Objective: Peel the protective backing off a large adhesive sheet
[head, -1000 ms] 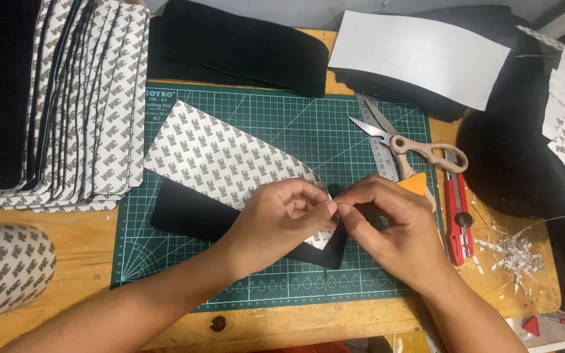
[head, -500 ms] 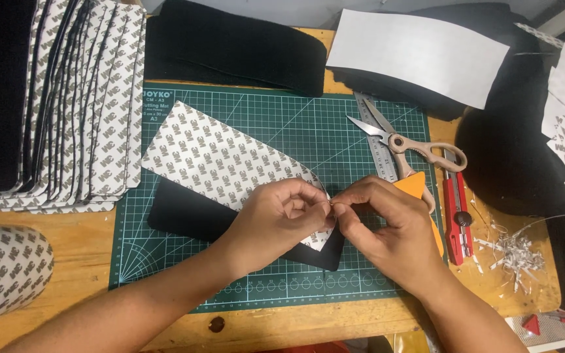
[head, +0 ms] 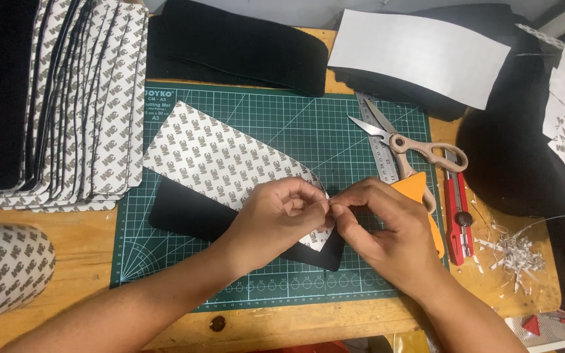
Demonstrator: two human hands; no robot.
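Both hands, left hand (head: 282, 212) and right hand (head: 387, 229), pinch the rounded end of a patterned backing sheet (head: 220, 157) stuck over a black foam strip (head: 191, 219). Its long axis slants from upper left to lower right across the green cutting mat (head: 276, 114), scissors (head: 403, 140) just beside.

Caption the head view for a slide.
Both hands pinch the printed backing sheet off a black piece on the green cutting mat.

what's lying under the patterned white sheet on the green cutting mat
A black piece lies under the patterned backing sheet, showing along its lower edge and by the right hand. Both hands, left hand included, cover the corner where they meet.
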